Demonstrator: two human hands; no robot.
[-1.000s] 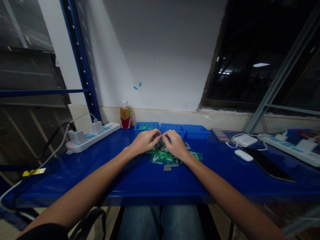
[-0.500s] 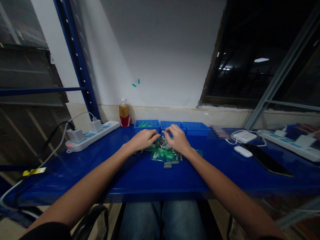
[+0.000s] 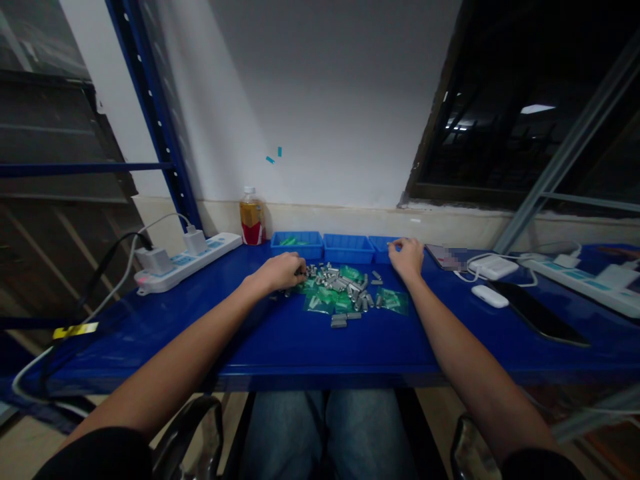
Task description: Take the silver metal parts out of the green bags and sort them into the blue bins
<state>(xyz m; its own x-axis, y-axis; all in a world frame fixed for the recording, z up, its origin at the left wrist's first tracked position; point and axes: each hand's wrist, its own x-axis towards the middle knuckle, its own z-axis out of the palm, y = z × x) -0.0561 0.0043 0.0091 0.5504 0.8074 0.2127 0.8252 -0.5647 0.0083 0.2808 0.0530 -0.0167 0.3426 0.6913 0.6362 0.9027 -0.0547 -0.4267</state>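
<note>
A pile of small silver metal cylinders (image 3: 341,283) lies mid-table, mixed with green-tinted clear plastic packets (image 3: 393,301). At the pile's left edge is my left hand (image 3: 285,271), its fingers curled down and closed; what they grip is hidden. My right hand (image 3: 409,259) is over the front of the right blue bin (image 3: 379,252), thumb and fingertips pinched together. Something small and pale shows at those fingertips, too small to name. Beside it stand the middle blue bin (image 3: 349,253) and the left blue bin (image 3: 306,253), which holds green pieces (image 3: 290,242).
A drink bottle (image 3: 252,217) stands by the wall, next to a left power strip (image 3: 187,267) with plugged chargers. On the right lie a black phone (image 3: 540,313), a white case (image 3: 489,296), a white charger with cable (image 3: 493,267) and another power strip (image 3: 585,283).
My right hand has moved from above the pile rightward to the right bin. My left hand has shifted slightly left and down to the pile's edge. The view has tilted a little.
</note>
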